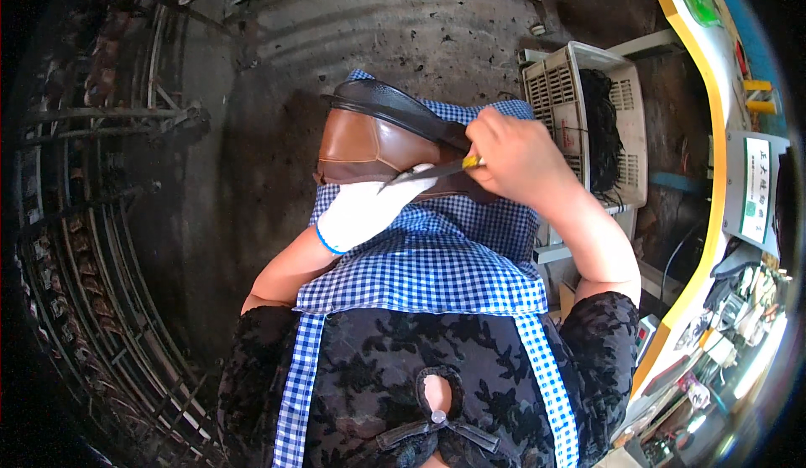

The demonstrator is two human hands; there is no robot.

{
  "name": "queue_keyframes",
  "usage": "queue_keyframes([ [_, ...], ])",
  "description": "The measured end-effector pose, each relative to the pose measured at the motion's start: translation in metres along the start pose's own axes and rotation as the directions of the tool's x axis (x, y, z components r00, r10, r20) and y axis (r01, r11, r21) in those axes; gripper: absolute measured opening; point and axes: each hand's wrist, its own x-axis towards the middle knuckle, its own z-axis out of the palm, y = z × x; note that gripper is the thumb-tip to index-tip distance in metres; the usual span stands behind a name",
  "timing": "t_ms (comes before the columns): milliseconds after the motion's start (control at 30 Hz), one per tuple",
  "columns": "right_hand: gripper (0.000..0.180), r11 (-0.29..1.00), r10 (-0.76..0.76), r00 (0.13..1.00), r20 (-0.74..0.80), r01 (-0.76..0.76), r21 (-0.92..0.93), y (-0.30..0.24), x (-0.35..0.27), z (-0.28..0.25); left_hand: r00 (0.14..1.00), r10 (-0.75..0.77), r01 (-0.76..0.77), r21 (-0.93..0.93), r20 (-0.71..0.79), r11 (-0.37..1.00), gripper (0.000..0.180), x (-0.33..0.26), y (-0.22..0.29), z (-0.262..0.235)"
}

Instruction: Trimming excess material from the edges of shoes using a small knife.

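Observation:
Across my lap lies a brown leather shoe [346, 138] with a black collar and stitched seams, turned on its side. My left hand [365, 214], in a white glove with a blue cuff edge, grips its near edge, the fingers partly hidden. Bare and closed, my right hand [516, 156] is at the shoe's right end, holding a narrow dark-bladed knife [441, 171] with a bit of yellow at the handle. The blade points left across the shoe's near side, over the gloved fingertips. Whether its edge touches the leather, I cannot tell.
A blue checkered apron [420, 287] covers my lap. To the right stands a white plastic crate [575, 90] with black cords or strips. Beyond it runs a yellow-edged workbench [718, 145] with a green tray [698, 2]. Metal racks [92, 120] holding brown items line the left.

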Motion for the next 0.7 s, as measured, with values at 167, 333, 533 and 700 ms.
queue_keyframes([
  [167, 0.024, 0.945, 0.122, 0.993, -0.008, -0.113, 0.307, -0.005, -0.009, -0.014, 0.944, -0.328, 0.306, -0.471, 0.037, 0.828, 0.033, 0.011, 0.018, -0.016],
  [333, 0.029, 0.882, 0.29, 0.95, -0.119, -0.217, 0.418, -0.018, -0.025, -0.008, 0.848, -0.529, 0.387, -0.672, -0.009, 0.631, 0.03, 0.018, 0.025, -0.022],
  [533, 0.038, 0.953, 0.239, 0.971, -0.022, -0.23, 0.198, -0.029, -0.035, -0.003, 0.826, -0.564, 0.409, -0.695, 0.006, 0.591, 0.036, 0.005, 0.022, -0.025],
  [700, 0.04, 0.954, 0.229, 0.973, 0.023, -0.229, 0.193, -0.027, -0.028, 0.033, 0.879, -0.47, 0.389, -0.453, -0.078, 0.802, 0.037, -0.025, 0.0, -0.017],
])
